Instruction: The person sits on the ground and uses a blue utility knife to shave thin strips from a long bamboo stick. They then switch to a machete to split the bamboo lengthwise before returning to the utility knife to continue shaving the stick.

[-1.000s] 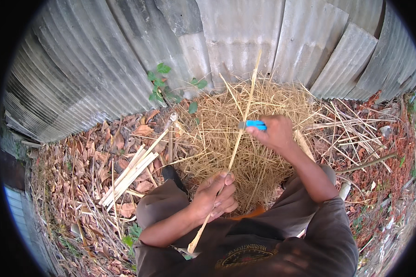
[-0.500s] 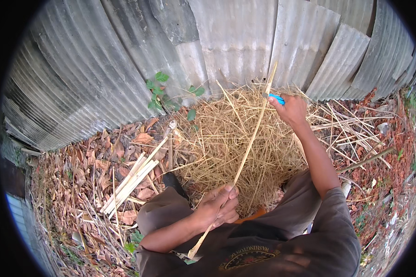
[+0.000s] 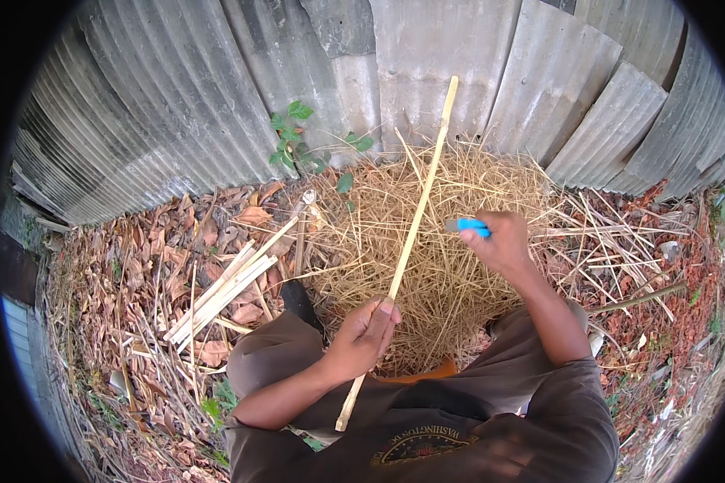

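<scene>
My left hand (image 3: 366,336) is closed around the lower part of a long, pale strip of split bamboo or wood (image 3: 419,213). The strip slants up and away from my lap, its far end in front of the metal fence. My right hand (image 3: 503,241) grips a blue-handled knife (image 3: 470,226), whose short blade points left. The knife is right of the strip with a gap between them. Below both hands lies a heap of thin straw-coloured shavings (image 3: 451,282).
A small bundle of pale split strips (image 3: 225,294) lies on dry leaves (image 3: 137,298) at the left. Loose thin sticks (image 3: 612,241) are scattered at the right. A corrugated metal fence (image 3: 443,48) stands across the far side, with a green-leaved plant (image 3: 290,137) at its foot.
My right hand with the knife has come nearer to me and away from the strip. The strip has turned to show a broader face, and my left hand has shifted slightly left and farther out.
</scene>
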`<state>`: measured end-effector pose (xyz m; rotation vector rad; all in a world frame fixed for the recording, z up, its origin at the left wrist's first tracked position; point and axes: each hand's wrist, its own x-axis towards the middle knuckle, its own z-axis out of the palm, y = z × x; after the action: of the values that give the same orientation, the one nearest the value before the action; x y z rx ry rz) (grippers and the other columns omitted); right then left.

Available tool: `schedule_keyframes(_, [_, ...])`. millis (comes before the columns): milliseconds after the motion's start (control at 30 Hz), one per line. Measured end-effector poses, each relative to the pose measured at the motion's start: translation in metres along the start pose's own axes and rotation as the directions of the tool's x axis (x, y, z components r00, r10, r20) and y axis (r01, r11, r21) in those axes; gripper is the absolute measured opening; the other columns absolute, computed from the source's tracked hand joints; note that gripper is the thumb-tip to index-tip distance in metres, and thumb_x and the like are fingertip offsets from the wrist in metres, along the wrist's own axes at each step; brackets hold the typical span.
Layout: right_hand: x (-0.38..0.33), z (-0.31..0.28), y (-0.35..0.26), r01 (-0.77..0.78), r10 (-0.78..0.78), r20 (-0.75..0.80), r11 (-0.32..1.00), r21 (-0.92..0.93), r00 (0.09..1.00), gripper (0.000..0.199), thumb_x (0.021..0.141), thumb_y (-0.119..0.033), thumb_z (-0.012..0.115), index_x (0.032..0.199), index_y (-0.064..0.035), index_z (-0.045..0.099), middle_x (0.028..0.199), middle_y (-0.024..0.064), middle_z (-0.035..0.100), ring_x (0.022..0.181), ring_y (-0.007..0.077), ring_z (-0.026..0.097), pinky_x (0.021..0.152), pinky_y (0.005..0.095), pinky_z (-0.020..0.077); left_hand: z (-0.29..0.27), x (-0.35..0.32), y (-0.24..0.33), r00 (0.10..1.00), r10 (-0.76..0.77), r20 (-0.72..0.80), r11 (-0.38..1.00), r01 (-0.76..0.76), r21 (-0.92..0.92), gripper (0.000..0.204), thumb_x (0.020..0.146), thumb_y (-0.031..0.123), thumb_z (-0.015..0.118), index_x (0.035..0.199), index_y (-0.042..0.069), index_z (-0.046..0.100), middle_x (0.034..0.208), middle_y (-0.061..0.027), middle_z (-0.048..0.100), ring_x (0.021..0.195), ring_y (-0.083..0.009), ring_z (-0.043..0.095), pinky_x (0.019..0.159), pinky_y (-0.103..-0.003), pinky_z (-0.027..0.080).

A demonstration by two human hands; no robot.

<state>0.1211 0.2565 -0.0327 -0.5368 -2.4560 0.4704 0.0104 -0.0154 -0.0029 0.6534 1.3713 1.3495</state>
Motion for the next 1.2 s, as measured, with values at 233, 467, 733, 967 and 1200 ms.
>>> schedule_keyframes(233, [0.007,0.017,-0.026,0.287,-0.289,-0.040,0.956,-0.053,0.956,0.069,0.070,-0.074,0.064,0.047,-0.0124,0.046,0.040,0.0024,0.040,0.037,0.0208,0.048,0.041,0.0344,0.0400,0.015,0.007,0.011,0.999,-0.015,-0.029,1.000,0.014,-0.028,0.028,0.106,0.027,0.031,0.095,0.007,0.047,0.052,0.0022,0.037,0.037,-0.0057,0.030,0.036,-0.021,0.028])
schedule_keyframes(467, [0.008,0.019,-0.027,0.335,-0.339,-0.043,0.939,-0.077,0.940,0.072,0.074,-0.079,0.055,0.049,-0.0117,0.047,0.041,0.0035,0.040,0.037,0.0230,0.048,0.040,0.0375,0.0390,0.018,0.013,0.013,1.000,-0.027,0.013,0.995,0.028,-0.096,0.027,0.106,0.028,0.032,0.095,0.008,0.046,0.052,0.0014,0.037,0.037,-0.0075,0.031,0.038,-0.023,0.030])
schedule_keyframes(733, [0.002,0.026,-0.024,0.335,-0.341,-0.052,0.937,-0.098,0.939,0.075,0.073,-0.083,0.051,0.046,-0.0134,0.044,0.039,0.0017,0.039,0.034,0.0192,0.046,0.037,0.0345,0.0379,0.019,0.013,0.012,1.000,-0.015,0.012,1.000,0.015,-0.006,0.025,0.106,0.027,0.032,0.094,0.008,0.043,0.054,0.0019,0.039,0.039,-0.0068,0.035,0.037,-0.023,0.034])
schedule_keyframes(967, [0.036,0.019,0.038,-0.127,0.125,-0.020,0.972,-0.200,0.992,0.074,0.081,-0.080,0.043,0.050,-0.0136,0.054,0.039,-0.0011,0.040,0.035,0.0143,0.044,0.038,0.0330,0.0377,0.034,-0.003,0.019,0.991,-0.064,0.116,0.992,0.051,0.112,0.025,0.106,0.027,0.029,0.095,0.008,0.042,0.054,0.0033,0.038,0.040,-0.0054,0.035,0.039,-0.021,0.032])
schedule_keyframes(1200, [-0.005,0.023,-0.014,0.160,-0.150,0.113,0.983,-0.087,0.982,0.078,0.081,-0.082,0.038,0.048,-0.0122,0.048,0.039,0.0007,0.040,0.036,0.0172,0.047,0.038,0.0356,0.0369,0.017,-0.001,-0.002,0.994,-0.032,0.101,0.999,0.030,0.020,0.025,0.105,0.025,0.031,0.094,0.007,0.044,0.056,0.0047,0.039,0.042,-0.0036,0.035,0.041,-0.020,0.031])
